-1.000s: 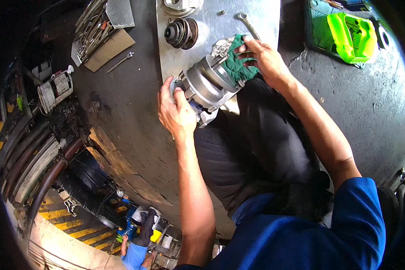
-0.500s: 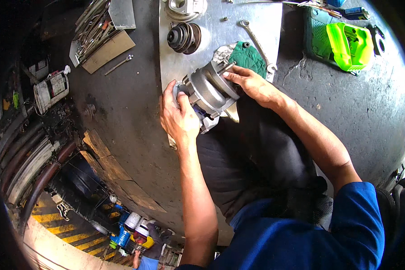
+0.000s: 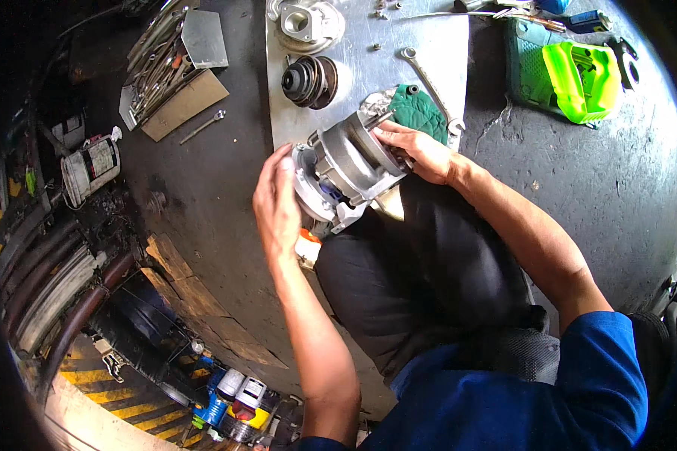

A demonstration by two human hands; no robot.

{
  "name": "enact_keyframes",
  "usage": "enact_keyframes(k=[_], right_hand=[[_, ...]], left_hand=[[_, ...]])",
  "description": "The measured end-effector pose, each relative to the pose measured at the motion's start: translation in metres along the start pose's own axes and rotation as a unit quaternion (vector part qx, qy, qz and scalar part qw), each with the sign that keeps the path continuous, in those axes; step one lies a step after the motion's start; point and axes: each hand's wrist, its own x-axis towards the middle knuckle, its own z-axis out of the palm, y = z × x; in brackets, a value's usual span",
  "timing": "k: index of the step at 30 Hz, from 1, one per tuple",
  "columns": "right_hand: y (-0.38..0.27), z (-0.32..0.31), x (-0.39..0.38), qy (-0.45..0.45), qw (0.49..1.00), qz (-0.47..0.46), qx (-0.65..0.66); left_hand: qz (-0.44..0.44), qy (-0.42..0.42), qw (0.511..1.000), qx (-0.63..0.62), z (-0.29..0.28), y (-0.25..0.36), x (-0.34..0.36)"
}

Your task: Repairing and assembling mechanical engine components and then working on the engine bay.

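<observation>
Between left hand [image 3: 277, 204] and right hand [image 3: 416, 150] sits the metal compressor [image 3: 346, 167], gripped.

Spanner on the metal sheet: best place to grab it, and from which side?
Grip the spanner mid-shaft, from above. It lies flat on the metal sheet, and its lower end sits close to the green cloth and the right hand, so that end looks crowded.

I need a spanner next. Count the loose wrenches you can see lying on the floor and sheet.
2: a long wrench lies on the metal sheet beside the green cloth; a small wrench lies on the floor by the cardboard. More may be hidden in the tool pile.
</observation>
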Motion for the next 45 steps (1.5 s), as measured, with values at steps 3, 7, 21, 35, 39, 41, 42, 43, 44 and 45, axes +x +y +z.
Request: enact_keyframes(k=[3,7,21,35,39,41,42,43,44,45], right_hand=[[0.001,-0.003,0.0,-0.023,0.999,0.001,0.045],[-0.004,0.001,-0.004,-0.006,0.998,0.009,0.066],[-0.034,0.046,-0.03,0.111,0.971,0.087,0.195],[-0.033,0.089,-0.107,0.092,0.936,0.124,0.316],[-0.041,0.103,-0.129,0.134,0.926,0.173,0.307],[-0.045,0.11,-0.139,0.167,0.917,0.186,0.312],[-0.047,0.113,-0.143,0.185,0.914,0.19,0.307],[-0.049,0.113,-0.145,0.194,0.915,0.191,0.299],[-0.05,0.114,-0.148,0.203,0.911,0.196,0.299],[-0.05,0.114,-0.15,0.212,0.905,0.205,0.307]], left_hand=[[-0.046,-0.035,0.986,-0.154,-0.005,-0.028,-0.006],[-0.098,-0.004,0.95,-0.295,0.022,-0.058,-0.032],[-0.185,0.075,0.895,-0.398,0.037,-0.03,-0.004],[-0.259,0.097,0.922,-0.269,0.009,0.034,-0.065],[-0.247,0.104,0.946,-0.184,0.007,0.026,-0.077],[-0.219,0.043,0.934,-0.279,0.01,0.019,-0.077],[-0.092,-0.009,0.976,-0.196,0.012,0.013,-0.074],[-0.034,-0.029,0.988,-0.15,0.015,0.007,-0.073],[0.015,-0.039,0.993,-0.11,0.015,0.002,-0.074],[0.011,-0.043,0.996,-0.077,0.018,-0.005,-0.076]])
